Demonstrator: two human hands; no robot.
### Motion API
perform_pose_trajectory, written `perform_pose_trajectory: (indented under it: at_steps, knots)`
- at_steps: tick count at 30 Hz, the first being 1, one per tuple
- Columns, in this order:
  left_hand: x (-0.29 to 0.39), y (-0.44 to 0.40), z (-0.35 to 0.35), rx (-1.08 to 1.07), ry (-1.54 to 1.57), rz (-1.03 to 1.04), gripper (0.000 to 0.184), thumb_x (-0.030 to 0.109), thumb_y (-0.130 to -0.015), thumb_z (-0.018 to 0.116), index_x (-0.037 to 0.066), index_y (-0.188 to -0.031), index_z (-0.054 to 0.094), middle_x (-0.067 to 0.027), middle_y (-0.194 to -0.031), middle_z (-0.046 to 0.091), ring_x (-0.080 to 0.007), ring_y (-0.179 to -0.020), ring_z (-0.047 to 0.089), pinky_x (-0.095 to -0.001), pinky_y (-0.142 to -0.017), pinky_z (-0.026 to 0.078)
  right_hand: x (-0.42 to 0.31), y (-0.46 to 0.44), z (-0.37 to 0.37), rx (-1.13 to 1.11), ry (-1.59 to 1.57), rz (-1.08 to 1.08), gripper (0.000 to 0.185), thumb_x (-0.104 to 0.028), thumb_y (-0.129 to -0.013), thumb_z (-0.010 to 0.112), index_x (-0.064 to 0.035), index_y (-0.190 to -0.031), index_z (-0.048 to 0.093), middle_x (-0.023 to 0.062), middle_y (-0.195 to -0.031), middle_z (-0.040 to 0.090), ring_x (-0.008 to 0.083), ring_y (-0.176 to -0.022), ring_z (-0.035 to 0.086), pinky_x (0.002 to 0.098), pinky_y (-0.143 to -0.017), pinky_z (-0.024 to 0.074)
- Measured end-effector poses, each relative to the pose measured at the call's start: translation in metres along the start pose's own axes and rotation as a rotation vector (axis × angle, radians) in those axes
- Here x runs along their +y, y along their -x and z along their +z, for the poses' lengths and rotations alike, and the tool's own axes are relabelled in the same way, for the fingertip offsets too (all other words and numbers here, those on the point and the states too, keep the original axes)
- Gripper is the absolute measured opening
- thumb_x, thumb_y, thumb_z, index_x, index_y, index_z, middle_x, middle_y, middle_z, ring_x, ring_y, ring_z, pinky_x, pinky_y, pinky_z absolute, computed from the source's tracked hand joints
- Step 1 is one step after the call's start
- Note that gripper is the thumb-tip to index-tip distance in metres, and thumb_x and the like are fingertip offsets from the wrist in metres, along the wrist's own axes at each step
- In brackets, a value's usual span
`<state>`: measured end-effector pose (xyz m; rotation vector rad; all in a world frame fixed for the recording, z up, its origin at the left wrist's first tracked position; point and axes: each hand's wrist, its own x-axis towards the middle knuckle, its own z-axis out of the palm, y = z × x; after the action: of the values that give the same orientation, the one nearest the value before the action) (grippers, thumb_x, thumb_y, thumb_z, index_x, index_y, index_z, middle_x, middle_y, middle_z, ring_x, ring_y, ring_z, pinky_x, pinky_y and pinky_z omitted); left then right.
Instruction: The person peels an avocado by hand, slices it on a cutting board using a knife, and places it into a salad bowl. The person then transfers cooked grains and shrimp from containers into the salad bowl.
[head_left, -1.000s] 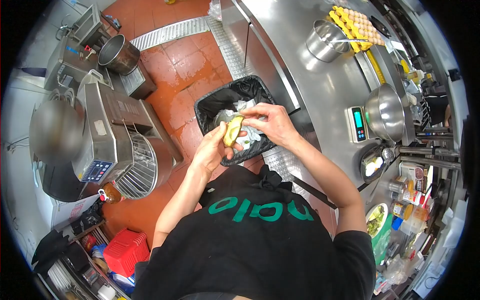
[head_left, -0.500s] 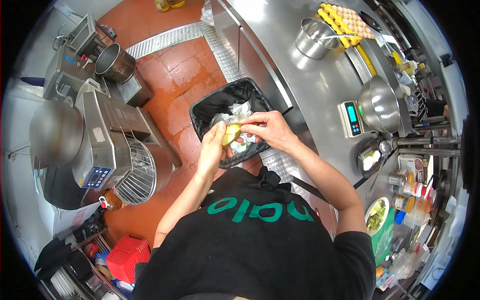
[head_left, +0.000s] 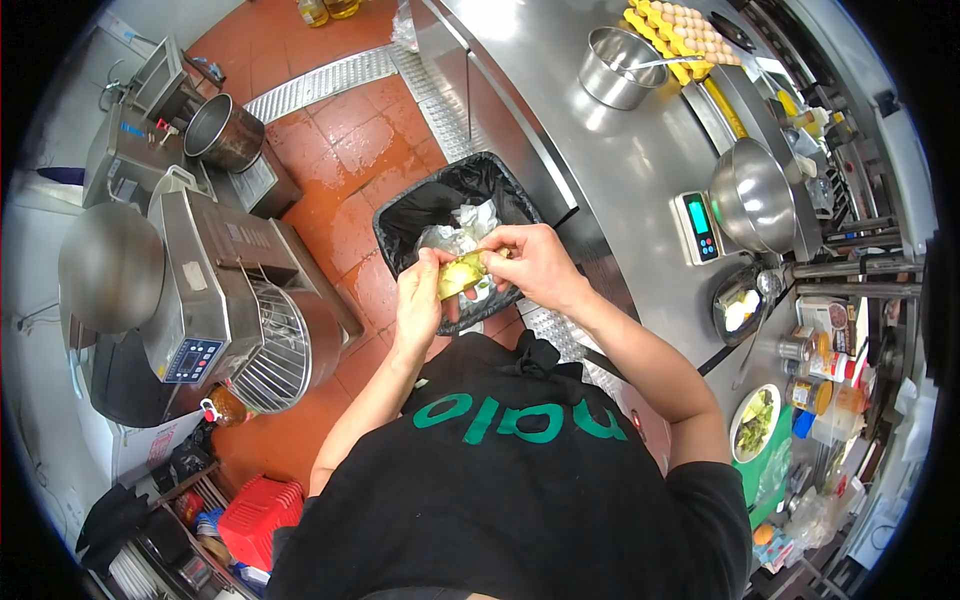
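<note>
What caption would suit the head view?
Left hand holds a yellow-green avocado piece while the right hand pinches its end, above a black-lined bin beside a steel counter.

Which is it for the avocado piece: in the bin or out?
Out: the left hand holds the avocado piece over the bin, the right hand also touching it.

The avocado [head_left: 460, 277] has tipped nearer level, and the right grip [head_left: 540, 266] has curled tighter beside it.
</note>
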<state>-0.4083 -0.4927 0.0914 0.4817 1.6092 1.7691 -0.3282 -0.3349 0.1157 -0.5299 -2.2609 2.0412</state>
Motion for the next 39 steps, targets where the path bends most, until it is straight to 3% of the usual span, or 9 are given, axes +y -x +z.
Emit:
perform_pose_trajectory:
  at_steps: [2,13,15,22,23,26,27,31,39]
  knots:
    - [0.009,0.002,0.002,-0.021,0.044,-0.017,0.052,0.047,-0.098,0.025,0.003,-0.095,0.053,-0.0102,-0.065,0.061,-0.0084,-0.038,0.045,-0.0182,-0.036,0.032,0.007,-0.007,-0.004,-0.052,-0.226,0.106,0.014,-0.009,-0.083,0.06,0.0038,-0.088,0.064,0.0014,-0.064,0.058,0.0056,-0.055,0.054,0.0199,-0.051,0.0471]
    - [0.019,-0.003,-0.005,-0.12,0.305,0.037,0.047,0.05,-0.097,0.026,0.006,-0.098,0.042,-0.0167,-0.075,0.062,-0.0141,-0.043,0.054,-0.0177,-0.036,0.034,-0.009,-0.019,-0.002,-0.095,-0.351,0.153,0.014,-0.009,-0.083,0.059,0.0026,-0.089,0.063,0.0031,-0.071,0.061,0.0077,-0.059,0.057,0.0204,-0.051,0.0472]
    - [0.011,-0.01,-0.007,0.045,0.199,-0.039,0.05,0.052,-0.095,0.029,0.004,-0.1,0.044,-0.0157,-0.082,0.061,-0.0162,-0.051,0.058,-0.0184,-0.036,0.036,-0.012,-0.018,0.002,-0.06,-0.395,0.104,0.013,-0.009,-0.083,0.059,0.0023,-0.088,0.063,0.0033,-0.072,0.061,0.0082,-0.06,0.057,0.0212,-0.051,0.0474]
    - [0.005,-0.01,-0.017,-0.032,0.428,-0.241,0.042,0.045,-0.094,0.045,0.004,-0.1,0.052,-0.007,-0.089,0.056,-0.0149,-0.076,0.056,-0.0262,-0.051,0.043,-0.028,-0.002,0.021,0.151,0.4,-0.394,0.01,-0.008,-0.084,0.059,0.0006,-0.088,0.062,0.004,-0.07,0.063,0.0056,-0.058,0.055,0.0231,-0.054,0.0456]
    - [0.005,-0.01,-0.021,-0.068,0.407,-0.302,0.031,0.034,-0.088,0.06,0.006,-0.097,0.053,-0.0041,-0.091,0.055,-0.0136,-0.079,0.054,-0.0259,-0.059,0.043,-0.03,-0.002,0.021,0.122,0.286,-0.288,0.011,-0.008,-0.083,0.059,0.0011,-0.089,0.062,0.0037,-0.069,0.063,0.0057,-0.057,0.055,0.0234,-0.053,0.0458]
    - [-0.012,-0.013,-0.024,-0.184,0.41,-0.258,0.026,0.021,-0.081,0.07,0.007,-0.095,0.053,-0.003,-0.092,0.056,-0.0123,-0.084,0.054,-0.0253,-0.069,0.044,-0.024,-0.003,0.017,0.068,0.106,-0.157,0.012,-0.008,-0.083,0.06,0.0023,-0.088,0.062,0.0025,-0.067,0.062,0.0057,-0.056,0.055,0.0228,-0.053,0.046]
    - [-0.007,-0.011,-0.023,-0.22,0.472,-0.31,0.035,0.011,-0.074,0.073,0.005,-0.102,0.052,-0.0034,-0.095,0.056,-0.0123,-0.09,0.054,-0.0246,-0.077,0.043,-0.023,-0.006,0.013,0.002,0.018,-0.053,0.011,-0.007,-0.083,0.059,0.0025,-0.088,0.061,0.0022,-0.067,0.062,0.0052,-0.056,0.055,0.0221,-0.052,0.0461]
    - [0.005,-0.007,-0.02,-0.287,0.476,-0.405,0.059,0.006,-0.071,0.069,0.0,-0.123,0.043,-0.0088,-0.106,0.055,-0.0163,-0.096,0.056,-0.0275,-0.077,0.047,-0.012,-0.018,-0.001,-0.06,-0.171,0.102,0.011,-0.006,-0.084,0.055,0.0027,-0.088,0.061,0.0023,-0.068,0.061,0.0059,-0.055,0.056,0.0204,-0.051,0.0471]
    - [0.025,-0.001,-0.014,-0.424,0.684,-0.377,0.055,0.007,-0.076,0.065,-0.002,-0.125,0.041,-0.0129,-0.108,0.056,-0.0245,-0.099,0.06,-0.0316,-0.067,0.054,-0.025,-0.017,-0.009,-0.087,-0.211,0.127,0.011,-0.006,-0.085,0.055,0.0028,-0.088,0.06,0.0038,-0.069,0.061,0.0071,-0.054,0.056,0.0197,-0.05,0.0476]
